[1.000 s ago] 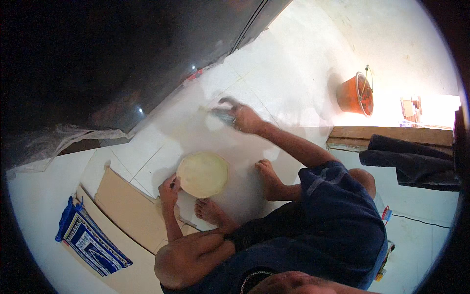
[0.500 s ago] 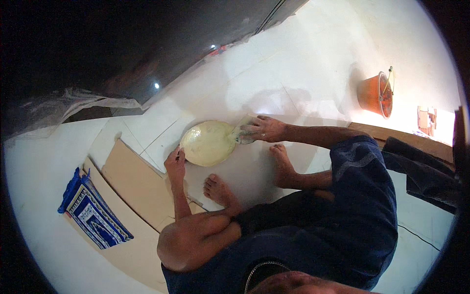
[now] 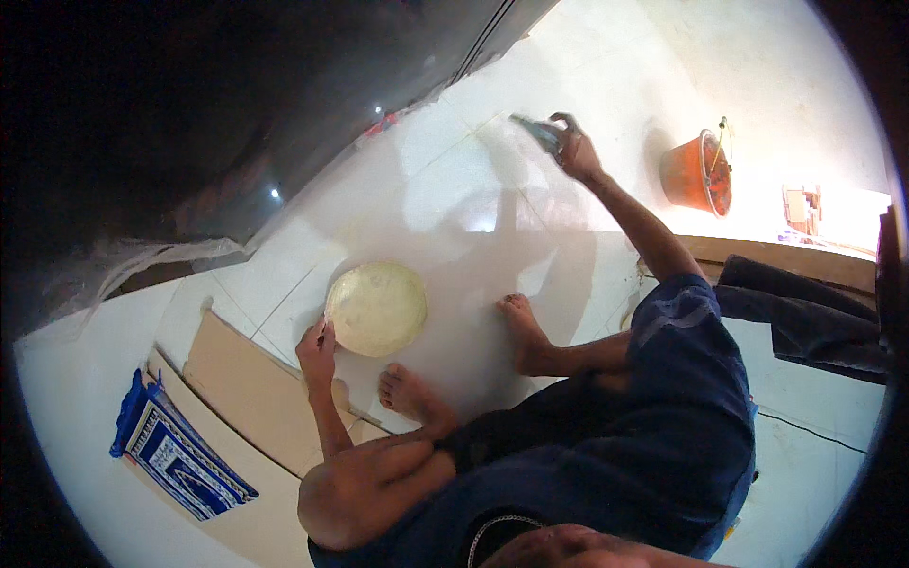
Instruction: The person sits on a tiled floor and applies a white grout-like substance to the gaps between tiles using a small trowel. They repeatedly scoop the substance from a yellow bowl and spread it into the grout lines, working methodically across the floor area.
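A round, shallow pale-yellow bowl (image 3: 377, 309) rests on or just above the floor in front of my feet, its inside facing up. My left hand (image 3: 317, 348) is closed on the bowl's left rim, thumb over the edge. Out at the far right, well away from the bowl, my right hand (image 3: 575, 154) is closed around a flat grey-green piece (image 3: 540, 133) with a thin edge. Its exact kind is blurred and partly covered by my fingers.
Flat cardboard (image 3: 248, 386) lies at the left beneath a folded blue-and-white patterned cloth (image 3: 182, 462). An orange bucket (image 3: 691, 175) stands at the far right by the wall. Dark plastic sheeting (image 3: 189, 251) hangs at the upper left. Dark fabric (image 3: 805, 308) lies on the right.
My right hand has left the bowl's right rim and moved up and away with the flat piece. My left hand still holds the bowl, which sits slightly lower and further left in view.
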### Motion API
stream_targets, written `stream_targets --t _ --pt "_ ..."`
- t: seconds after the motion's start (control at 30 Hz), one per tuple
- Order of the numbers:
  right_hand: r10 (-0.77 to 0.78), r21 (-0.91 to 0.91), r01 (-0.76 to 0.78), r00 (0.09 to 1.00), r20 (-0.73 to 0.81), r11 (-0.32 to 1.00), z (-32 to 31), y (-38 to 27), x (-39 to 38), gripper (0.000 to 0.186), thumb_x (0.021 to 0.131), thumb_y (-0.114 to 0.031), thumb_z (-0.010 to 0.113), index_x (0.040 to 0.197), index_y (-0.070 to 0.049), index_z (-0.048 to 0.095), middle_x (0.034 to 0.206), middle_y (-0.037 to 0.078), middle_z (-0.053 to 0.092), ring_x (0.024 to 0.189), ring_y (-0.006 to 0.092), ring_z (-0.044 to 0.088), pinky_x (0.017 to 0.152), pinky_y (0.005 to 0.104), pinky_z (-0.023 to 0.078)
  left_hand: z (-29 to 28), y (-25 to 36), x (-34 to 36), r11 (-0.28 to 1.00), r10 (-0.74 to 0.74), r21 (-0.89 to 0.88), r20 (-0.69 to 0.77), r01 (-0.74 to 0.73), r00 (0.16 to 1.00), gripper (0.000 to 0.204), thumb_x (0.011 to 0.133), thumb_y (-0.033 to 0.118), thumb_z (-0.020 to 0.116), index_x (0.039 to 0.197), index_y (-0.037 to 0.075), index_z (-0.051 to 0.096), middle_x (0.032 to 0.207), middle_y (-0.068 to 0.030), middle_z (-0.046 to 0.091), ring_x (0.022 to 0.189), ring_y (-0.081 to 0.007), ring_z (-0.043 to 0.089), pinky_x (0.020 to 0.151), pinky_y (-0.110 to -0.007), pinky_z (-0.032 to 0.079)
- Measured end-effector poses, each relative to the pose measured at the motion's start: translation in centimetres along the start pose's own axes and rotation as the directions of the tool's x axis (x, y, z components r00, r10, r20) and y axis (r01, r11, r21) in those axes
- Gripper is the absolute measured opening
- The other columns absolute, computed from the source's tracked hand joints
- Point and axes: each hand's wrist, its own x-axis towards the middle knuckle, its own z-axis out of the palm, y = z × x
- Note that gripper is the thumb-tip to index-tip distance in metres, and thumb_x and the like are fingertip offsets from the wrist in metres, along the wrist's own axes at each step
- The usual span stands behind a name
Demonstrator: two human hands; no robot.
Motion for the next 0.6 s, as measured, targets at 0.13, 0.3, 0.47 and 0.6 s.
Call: stream_targets --t 0.13,0.3,0.47,0.6 --pt "0.269 -0.089 -0.285 0.95 -0.157 0.954 -0.8 7.1 3.6 0.03 0.08 -0.014 0.058 0.109 -0.007 0.063 0.116 0.014 0.057 0.099 0.0322 0.06 0.085 0.0397 0.049 -0.6 0.7 0.1 0.996 -0.062 -0.068 0.019 0.063 0.998 0.028 0.091 0.018 0.056 0.106 -0.005 0.061 0.084 -0.0112 0.063 0.068 -0.014 0.058 0.061 -0.029 0.049" --pt "0.534 -0.122 -0.54 0.841 -0.083 0.832 -0.6 11.4 4.6 0.031 0.078 -0.02 0.059 0.108 -0.012 0.065 0.109 0.019 0.059 0.098 0.0336 0.06 0.085 0.0419 0.049 -0.6 0.8 -0.1 0.984 -0.122 -0.134 0.001 0.121 0.993 0.029 0.09 0.019 0.056 0.106 -0.005 0.061 0.082 -0.0108 0.062 0.07 -0.0142 0.057 0.062 -0.029 0.048" --pt "0.485 -0.225 -0.487 0.872 -0.07 0.844 2.2 16.2 3.9 0.027 0.078 -0.023 0.06 0.1 -0.009 0.067 0.097 0.023 0.062 0.092 0.0363 0.061 0.081 0.044 0.049 -0.7 0.7 0.2 0.997 -0.067 -0.039 0.034 0.068 0.997 0.031 0.09 0.019 0.056 0.109 -0.005 0.06 0.081 -0.0117 0.06 0.073 -0.0145 0.056 0.064 -0.029 0.046" --pt "0.457 -0.105 -0.457 0.889 -0.021 0.883 3.1 18.4 3.2 0.028 0.078 -0.022 0.06 0.101 -0.005 0.065 0.098 0.022 0.062 0.093 0.0366 0.061 0.082 0.0425 0.049 -0.8 2.4 0.5 0.987 -0.107 -0.109 0.062 0.114 0.992 0.029 0.09 0.019 0.056 0.105 -0.006 0.06 0.078 -0.0111 0.059 0.071 -0.0146 0.053 0.066 -0.03 0.045"
